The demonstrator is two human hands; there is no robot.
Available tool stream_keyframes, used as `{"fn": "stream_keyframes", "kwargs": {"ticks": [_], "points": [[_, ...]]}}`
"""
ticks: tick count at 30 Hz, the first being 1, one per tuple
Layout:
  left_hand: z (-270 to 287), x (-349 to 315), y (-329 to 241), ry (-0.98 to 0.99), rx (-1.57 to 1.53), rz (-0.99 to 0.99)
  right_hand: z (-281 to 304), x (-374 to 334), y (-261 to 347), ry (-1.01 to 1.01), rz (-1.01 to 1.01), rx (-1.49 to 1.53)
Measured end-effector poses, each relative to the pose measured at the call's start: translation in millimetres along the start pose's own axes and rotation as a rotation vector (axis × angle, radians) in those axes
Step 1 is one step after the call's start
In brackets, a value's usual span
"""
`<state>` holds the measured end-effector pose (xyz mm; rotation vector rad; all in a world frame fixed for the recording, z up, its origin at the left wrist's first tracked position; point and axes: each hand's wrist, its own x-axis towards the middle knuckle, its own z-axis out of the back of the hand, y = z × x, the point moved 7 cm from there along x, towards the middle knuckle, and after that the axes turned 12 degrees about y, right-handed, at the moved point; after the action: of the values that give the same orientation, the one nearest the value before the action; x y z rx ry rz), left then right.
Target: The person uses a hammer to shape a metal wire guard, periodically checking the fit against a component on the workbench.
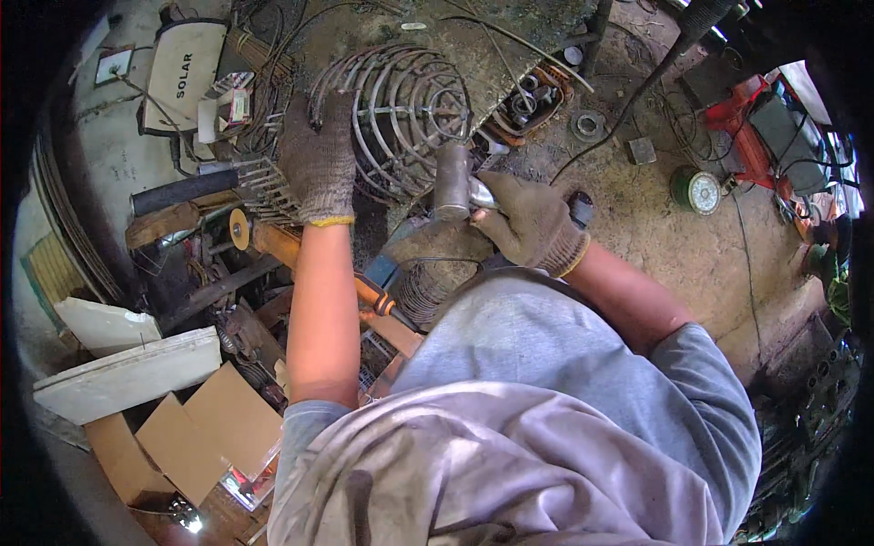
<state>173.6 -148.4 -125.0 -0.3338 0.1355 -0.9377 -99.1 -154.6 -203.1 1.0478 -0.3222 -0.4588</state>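
Observation:
A round cage of bent metal rods, ringed like a basket, lies in front of me. My left hand, in a dirty brown knit glove with a yellow cuff, is closed on the cage's left side; its fingertips are partly hidden among the rods. In my right hand, also gloved, I grip a hammer by its metal handle close to the head. The thick cylindrical hammer head is over the cage's near right edge; whether it touches the rods I cannot tell.
An orange angle grinder lies left of my lap. Beyond the cage stands a bin of metal parts. A green-rimmed spool and red machine are to the right. Cardboard lies lower left; cables cross the floor.

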Motion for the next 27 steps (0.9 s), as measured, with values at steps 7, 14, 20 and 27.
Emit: {"fn": "stream_keyframes", "kwargs": {"ticks": [7, 14, 20, 27], "points": [[1, -1, -4, -0.026, 0.062, -0.009, 5, 14, -4, 0.062, -0.127, 0.017], [4, -1, -12, -0.012, 0.067, -0.002, 10, 10, 19, 0.008, 0.013, -0.108], [3, 0, -7, 0.041, -0.035, 0.037, 9, 5, 7, 0.077, -0.178, -0.078], [10, -3, -18, -0.009, 0.073, 0.017, 19, 17, 13, 0.058, -0.114, -0.043]]}}
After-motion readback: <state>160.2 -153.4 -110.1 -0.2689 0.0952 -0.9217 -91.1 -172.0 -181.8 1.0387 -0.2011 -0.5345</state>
